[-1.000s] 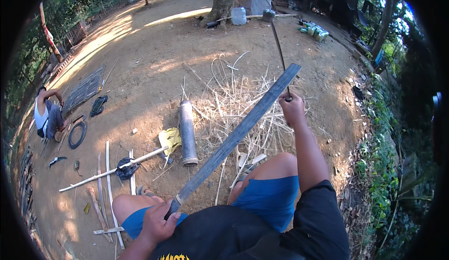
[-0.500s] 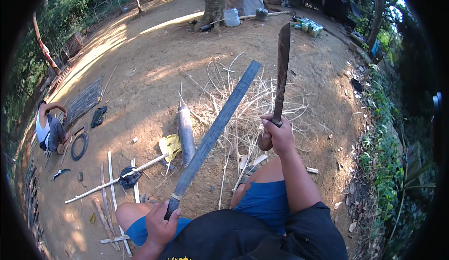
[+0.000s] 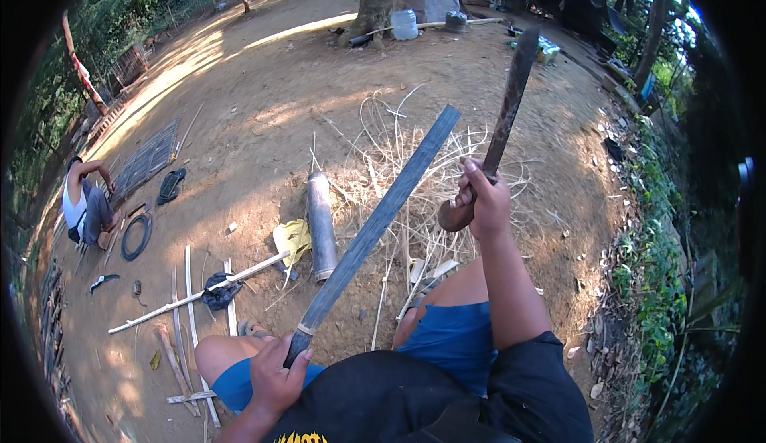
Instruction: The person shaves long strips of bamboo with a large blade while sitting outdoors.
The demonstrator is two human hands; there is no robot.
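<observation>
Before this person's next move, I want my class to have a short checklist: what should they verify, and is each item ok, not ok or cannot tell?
1. Right grip closed around the handle of the machete: ok.
2. Left grip closed on the near end of the long grey slat: ok.
3. Machete and slat apart: ok, a gap shows between them.
4. Machete pointing away from the knees: ok, it points up and ahead.
5. Ground ahead free of clutter: not ok, a tangle of pale strips lies there.
6. Machete sharp: cannot tell from this view.
</observation>
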